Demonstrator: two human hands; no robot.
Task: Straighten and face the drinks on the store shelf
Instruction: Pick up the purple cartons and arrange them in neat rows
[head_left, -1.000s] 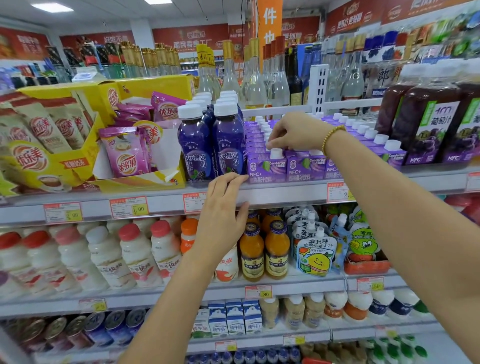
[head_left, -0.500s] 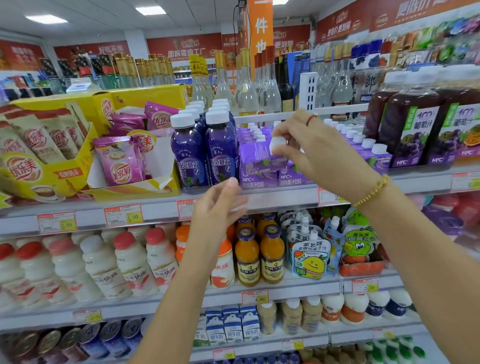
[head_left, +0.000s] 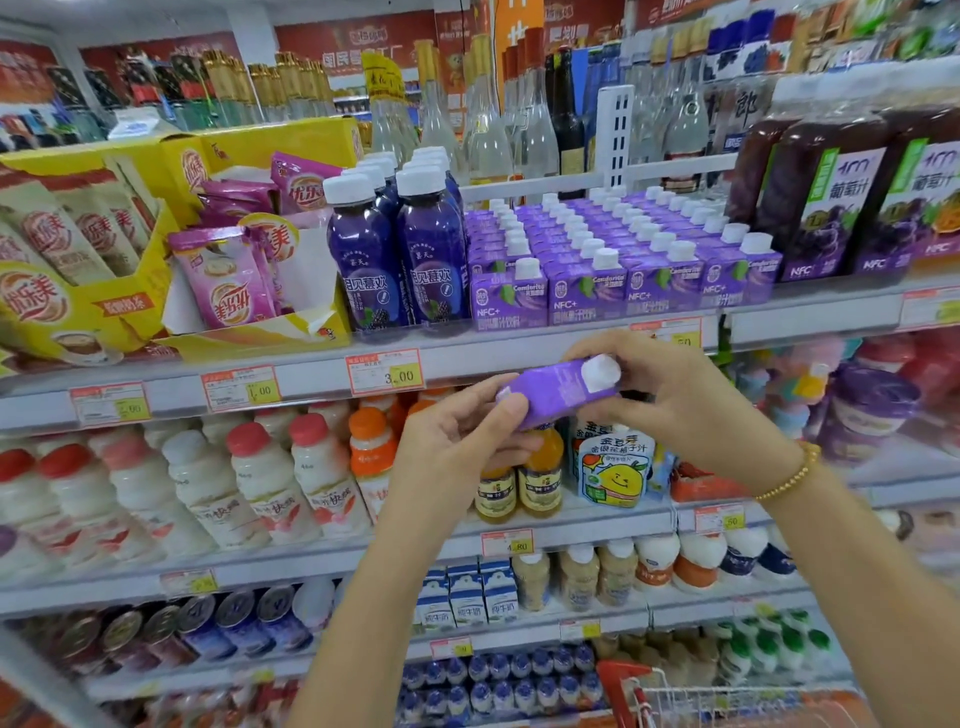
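Both hands hold one purple carton (head_left: 553, 391) in the air just in front of and below the front edge of the upper shelf (head_left: 524, 352); it lies tilted on its side, white cap (head_left: 600, 373) up and to the right. The left hand (head_left: 457, 441) grips the carton's lower end, fingers curled under it and thumb on top; the right hand (head_left: 691, 410) grips the cap end, fingers curled round it, a gold bead bracelet (head_left: 789, 478) on the wrist. On the shelf behind, matching purple cartons (head_left: 597, 249) stand upright in rows, labels forward along the front edge; purple bottles (head_left: 395, 260) stand just beside them on the left, dark juice bottles (head_left: 821, 208) on the right; a yellow box of sachets (head_left: 156, 182) fills the shelf's left end. Orange bottles (head_left: 540, 480) stand on the shelf below the hands.
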